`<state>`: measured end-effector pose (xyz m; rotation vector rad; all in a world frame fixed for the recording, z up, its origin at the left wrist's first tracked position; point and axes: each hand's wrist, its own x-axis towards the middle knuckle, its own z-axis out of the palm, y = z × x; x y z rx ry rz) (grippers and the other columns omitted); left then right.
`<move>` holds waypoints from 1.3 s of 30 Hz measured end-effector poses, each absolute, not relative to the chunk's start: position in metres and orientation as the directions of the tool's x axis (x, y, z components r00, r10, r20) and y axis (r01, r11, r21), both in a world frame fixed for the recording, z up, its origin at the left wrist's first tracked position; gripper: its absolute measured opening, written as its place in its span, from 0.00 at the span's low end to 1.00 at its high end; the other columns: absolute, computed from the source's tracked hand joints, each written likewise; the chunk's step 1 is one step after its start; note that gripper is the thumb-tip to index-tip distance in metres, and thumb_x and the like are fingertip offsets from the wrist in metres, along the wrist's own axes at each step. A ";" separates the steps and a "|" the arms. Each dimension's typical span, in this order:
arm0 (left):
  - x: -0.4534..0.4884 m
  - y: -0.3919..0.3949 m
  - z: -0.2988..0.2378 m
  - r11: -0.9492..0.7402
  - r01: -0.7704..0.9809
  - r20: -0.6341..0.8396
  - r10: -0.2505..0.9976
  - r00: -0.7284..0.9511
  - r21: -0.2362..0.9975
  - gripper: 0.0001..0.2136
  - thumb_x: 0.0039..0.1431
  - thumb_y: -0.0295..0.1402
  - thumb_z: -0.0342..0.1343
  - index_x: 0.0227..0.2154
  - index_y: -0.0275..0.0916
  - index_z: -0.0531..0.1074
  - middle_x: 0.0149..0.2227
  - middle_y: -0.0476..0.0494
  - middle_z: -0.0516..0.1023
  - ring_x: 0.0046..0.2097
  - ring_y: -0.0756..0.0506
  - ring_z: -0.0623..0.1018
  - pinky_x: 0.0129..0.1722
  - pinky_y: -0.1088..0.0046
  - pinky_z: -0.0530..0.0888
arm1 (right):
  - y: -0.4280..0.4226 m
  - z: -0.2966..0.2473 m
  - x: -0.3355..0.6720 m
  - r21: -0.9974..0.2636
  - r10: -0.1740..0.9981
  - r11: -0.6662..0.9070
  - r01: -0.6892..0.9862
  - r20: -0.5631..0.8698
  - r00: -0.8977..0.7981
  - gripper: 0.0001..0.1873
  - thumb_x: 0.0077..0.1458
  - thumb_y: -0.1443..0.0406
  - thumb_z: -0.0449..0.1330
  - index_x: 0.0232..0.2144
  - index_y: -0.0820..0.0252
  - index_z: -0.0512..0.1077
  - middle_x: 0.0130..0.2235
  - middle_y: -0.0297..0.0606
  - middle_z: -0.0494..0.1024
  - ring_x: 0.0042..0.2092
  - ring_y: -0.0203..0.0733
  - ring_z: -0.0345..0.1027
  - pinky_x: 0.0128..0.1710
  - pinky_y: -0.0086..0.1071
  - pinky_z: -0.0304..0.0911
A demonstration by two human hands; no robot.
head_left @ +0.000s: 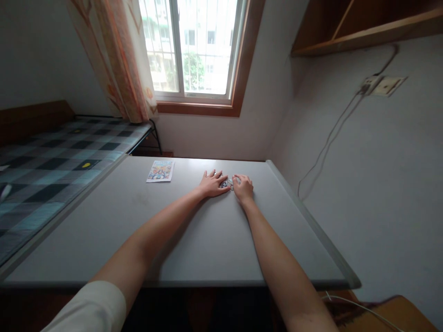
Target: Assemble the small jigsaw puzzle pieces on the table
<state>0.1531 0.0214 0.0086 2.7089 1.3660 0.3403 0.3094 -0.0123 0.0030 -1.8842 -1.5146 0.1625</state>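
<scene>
A small pile of jigsaw puzzle pieces (226,184) lies toward the far side of the grey table, between my two hands. My left hand (212,184) rests palm down at the pile's left, its fingers spread and partly over the pieces. At the pile's right edge is my right hand (244,188), with fingers curled inward and close together. Whatever may be under those fingers is hidden. To the left of the hands, a colourful printed picture sheet (160,171) lies flat on the table.
The grey table (104,230) has raised side edges. A bed with a checked mattress (69,157) stands at the left. Behind are a curtain (121,60) and a barred window (204,50). A cable (325,145) hangs from a wall socket (384,85), below a wooden shelf (363,34).
</scene>
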 end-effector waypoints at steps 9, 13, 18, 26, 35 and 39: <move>0.140 0.018 0.013 -0.620 0.767 0.366 0.761 0.536 0.165 0.28 0.62 0.52 0.38 0.62 0.50 0.52 0.67 0.46 0.45 0.66 0.36 0.49 0.60 0.46 0.50 | -0.020 0.009 0.307 -0.458 0.949 -0.104 0.883 0.221 0.227 0.30 0.58 0.52 0.49 0.59 0.59 0.60 0.60 0.48 0.60 0.60 0.52 0.53 0.56 0.42 0.51; 0.102 0.010 0.015 -0.619 0.765 0.437 0.746 0.503 0.177 0.25 0.64 0.47 0.39 0.62 0.47 0.53 0.66 0.45 0.49 0.65 0.39 0.51 0.62 0.53 0.51 | -0.024 0.007 0.293 -0.356 0.981 -0.086 0.931 0.135 0.142 0.48 0.52 0.39 0.46 0.64 0.65 0.45 0.65 0.53 0.47 0.65 0.56 0.38 0.61 0.47 0.39; 0.051 0.010 0.014 -0.611 0.732 0.460 0.766 0.449 0.302 0.24 0.66 0.45 0.35 0.61 0.43 0.55 0.66 0.43 0.49 0.64 0.44 0.55 0.61 0.62 0.57 | -0.019 0.007 0.273 -0.296 0.993 -0.011 0.955 0.111 0.045 0.54 0.47 0.34 0.42 0.65 0.62 0.42 0.66 0.51 0.42 0.66 0.58 0.32 0.62 0.47 0.33; 0.045 0.018 0.009 -0.612 0.726 0.406 0.778 0.480 0.315 0.26 0.65 0.46 0.37 0.61 0.39 0.55 0.64 0.39 0.54 0.63 0.42 0.59 0.61 0.62 0.59 | 0.001 0.011 0.253 -0.275 0.992 0.085 0.958 0.112 -0.056 0.50 0.45 0.33 0.43 0.64 0.51 0.48 0.66 0.44 0.45 0.66 0.60 0.32 0.62 0.52 0.31; 0.049 0.015 0.010 -0.598 0.740 0.441 0.779 0.446 0.307 0.24 0.65 0.44 0.38 0.60 0.42 0.56 0.64 0.41 0.55 0.62 0.43 0.61 0.60 0.63 0.61 | 0.019 0.012 0.236 -0.249 0.986 0.159 0.955 0.095 -0.139 0.42 0.51 0.36 0.42 0.61 0.49 0.55 0.66 0.42 0.48 0.66 0.57 0.36 0.62 0.53 0.31; 0.049 0.013 0.009 -0.563 0.773 0.464 0.790 0.401 0.291 0.23 0.65 0.43 0.39 0.59 0.41 0.59 0.62 0.41 0.59 0.61 0.43 0.62 0.59 0.63 0.62 | 0.019 0.013 0.236 -0.288 0.983 0.148 0.946 0.146 -0.110 0.40 0.54 0.38 0.40 0.62 0.48 0.52 0.66 0.41 0.49 0.66 0.54 0.36 0.62 0.51 0.33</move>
